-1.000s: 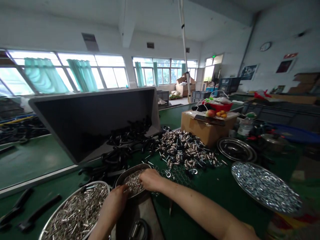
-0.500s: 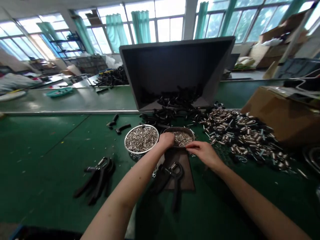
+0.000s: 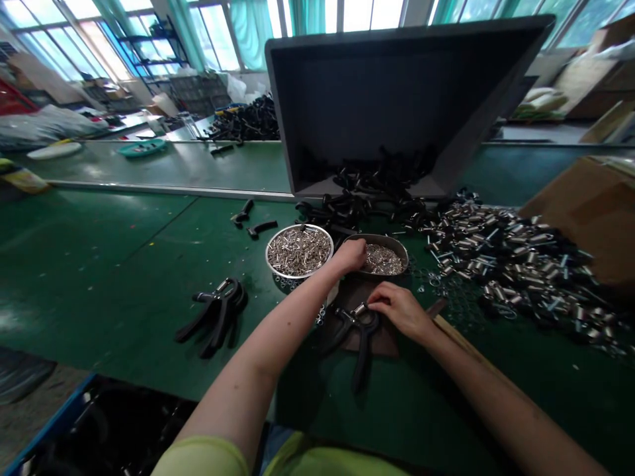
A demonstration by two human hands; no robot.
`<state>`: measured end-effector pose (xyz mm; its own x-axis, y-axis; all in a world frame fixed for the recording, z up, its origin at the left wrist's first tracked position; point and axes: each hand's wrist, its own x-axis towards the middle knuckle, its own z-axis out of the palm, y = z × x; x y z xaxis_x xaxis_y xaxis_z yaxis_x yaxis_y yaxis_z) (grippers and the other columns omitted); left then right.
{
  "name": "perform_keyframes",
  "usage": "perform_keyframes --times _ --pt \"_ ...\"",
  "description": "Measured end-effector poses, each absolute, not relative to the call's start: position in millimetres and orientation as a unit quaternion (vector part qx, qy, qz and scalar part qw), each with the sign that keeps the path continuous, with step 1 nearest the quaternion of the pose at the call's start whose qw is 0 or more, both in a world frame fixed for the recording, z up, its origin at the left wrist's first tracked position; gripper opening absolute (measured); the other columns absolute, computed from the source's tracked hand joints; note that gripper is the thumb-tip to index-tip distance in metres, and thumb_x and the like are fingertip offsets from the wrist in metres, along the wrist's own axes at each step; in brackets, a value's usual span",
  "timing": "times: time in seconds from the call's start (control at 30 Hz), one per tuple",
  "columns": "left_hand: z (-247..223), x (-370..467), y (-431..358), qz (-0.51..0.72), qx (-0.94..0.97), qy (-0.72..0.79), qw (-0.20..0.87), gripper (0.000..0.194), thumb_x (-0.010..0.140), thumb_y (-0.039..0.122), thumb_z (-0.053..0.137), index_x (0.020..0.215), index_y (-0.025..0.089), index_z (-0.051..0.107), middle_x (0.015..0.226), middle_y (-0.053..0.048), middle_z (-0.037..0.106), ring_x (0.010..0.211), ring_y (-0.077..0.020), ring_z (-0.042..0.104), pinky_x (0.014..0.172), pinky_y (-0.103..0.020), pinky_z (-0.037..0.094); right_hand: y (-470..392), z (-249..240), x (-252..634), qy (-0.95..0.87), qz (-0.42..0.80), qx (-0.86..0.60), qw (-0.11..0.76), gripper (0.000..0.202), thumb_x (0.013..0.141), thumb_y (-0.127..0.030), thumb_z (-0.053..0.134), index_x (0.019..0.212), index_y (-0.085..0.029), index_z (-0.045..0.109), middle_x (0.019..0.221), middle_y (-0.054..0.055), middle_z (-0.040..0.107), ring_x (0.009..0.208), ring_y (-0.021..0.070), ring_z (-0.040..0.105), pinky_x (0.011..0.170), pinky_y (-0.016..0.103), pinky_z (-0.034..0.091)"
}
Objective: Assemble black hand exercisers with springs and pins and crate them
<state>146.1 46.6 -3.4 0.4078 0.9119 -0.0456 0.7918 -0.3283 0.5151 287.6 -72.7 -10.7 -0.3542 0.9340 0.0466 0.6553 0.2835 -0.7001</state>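
Observation:
My left hand [image 3: 353, 255] reaches into a dark oval bowl [image 3: 407, 263] of small shiny metal parts. Its fingers are curled down among them, and whatever they pinch is hidden. My right hand [image 3: 403, 309] is closed in a pinch, thumb and forefinger together beside the spring of a black spring clamp [image 3: 364, 344]. What lies between those fingertips is too small to make out. The clamp rests on a brown plate [image 3: 389, 345], handles toward me. Left of the bowl stands a white-rimmed round bowl [image 3: 268, 254] full of metal pins.
More black clamps [image 3: 221, 316] lie at the left. A large grey bin [image 3: 407, 112] tips out black handle parts at the back. Springs and black parts form a heap [image 3: 526, 258] on the right, before a cardboard box [image 3: 590, 211]. Loose nuts [image 3: 321, 316] lie near my left forearm.
My right hand has moved from the dark bowl's rim down to the clamp's spring. My left hand stays in the bowl. The whole view has shifted, with things appearing higher and further right.

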Motion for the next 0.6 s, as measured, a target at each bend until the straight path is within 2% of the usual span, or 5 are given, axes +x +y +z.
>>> perform_keyframes --times 0.1,0.23,0.33,0.47,0.6 --pt "-2 139 44 0.196 0.783 0.513 0.291 0.02 0.078 0.013 0.059 0.096 0.015 0.065 0.09 -0.006 0.069 0.085 -0.0173 0.063 0.079 -0.028 0.049 -72 -9 285 -0.777 0.286 -0.521 0.209 0.007 0.077 -0.016 0.061 0.072 -0.019 0.065 0.082 0.003 0.063 0.08 0.0167 0.059 0.074 0.028 0.044" --pt "-1 131 36 0.257 0.747 0.482 0.38 0.019 0.079 0.014 0.058 0.097 0.015 0.065 0.08 -0.002 0.069 0.067 -0.0107 0.063 0.064 -0.021 0.049 -69 -5 280 -0.785 0.27 -0.53 0.171 0.007 0.077 -0.014 0.06 0.074 -0.018 0.064 0.082 0.004 0.063 0.08 0.0167 0.059 0.073 0.027 0.042" --pt "0 120 20 0.286 0.718 0.459 0.438 0.014 0.081 0.021 0.059 0.092 0.013 0.064 0.076 -0.002 0.068 0.064 -0.01 0.063 0.062 -0.021 0.05 -64 0 278 -0.789 0.266 -0.536 0.136 0.006 0.075 -0.013 0.061 0.073 -0.017 0.065 0.081 0.004 0.064 0.079 0.0169 0.059 0.069 0.026 0.041" --pt "0 98 -19 0.31 0.672 0.423 0.523 0.02 0.075 0.031 0.068 0.079 0.013 0.063 0.065 0.001 0.063 0.057 -0.0102 0.059 0.057 -0.022 0.046 -56 4 278 -0.791 0.276 -0.537 0.094 0.003 0.072 -0.016 0.064 0.071 -0.018 0.066 0.075 0.002 0.065 0.072 0.0167 0.059 0.062 0.025 0.037" --pt "-6 85 -59 0.279 0.722 0.426 0.469 0.022 0.07 0.035 0.072 0.069 0.016 0.063 0.068 0.001 0.062 0.067 -0.0124 0.057 0.063 -0.023 0.042 -50 1 277 -0.796 0.279 -0.532 0.081 0.0 0.071 -0.019 0.065 0.071 -0.019 0.065 0.072 0.001 0.065 0.069 0.0161 0.059 0.058 0.024 0.036"
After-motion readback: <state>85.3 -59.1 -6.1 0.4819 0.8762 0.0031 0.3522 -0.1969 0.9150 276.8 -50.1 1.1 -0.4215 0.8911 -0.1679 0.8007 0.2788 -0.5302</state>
